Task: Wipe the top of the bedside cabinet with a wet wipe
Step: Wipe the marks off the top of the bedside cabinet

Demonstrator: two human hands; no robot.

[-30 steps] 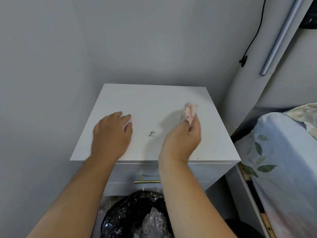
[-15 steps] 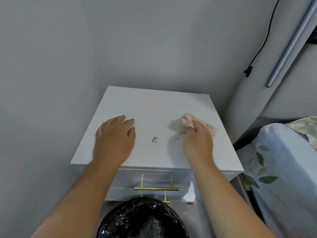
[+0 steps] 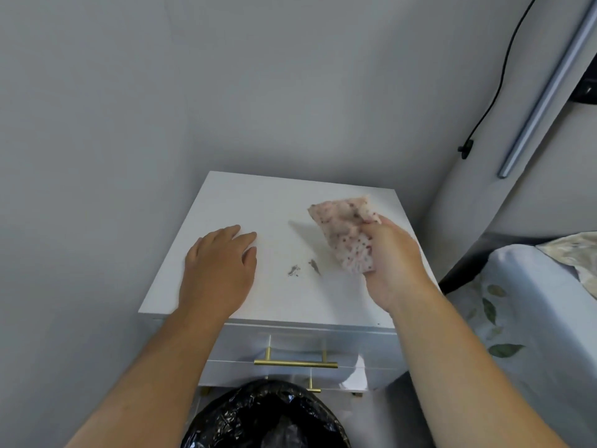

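1. Head view: the right hand (image 3: 392, 263) is closed on the wet wipe (image 3: 347, 236), which is lifted clear above the right half of the bedside cabinet (image 3: 226, 202) top.
2. The left hand (image 3: 218, 270) is laid flat, fingers extended, on the left half, holding nothing.
3. Two dark smudges (image 3: 303, 268) are seen on the top between the hands.
4. The wipe is best lowered flat onto the smudges and drawn toward the front edge, above the black bin bag (image 3: 268, 415).
5. Firm, overlapping strokes are advised, with a cleaner face of the soiled wipe turned downward.
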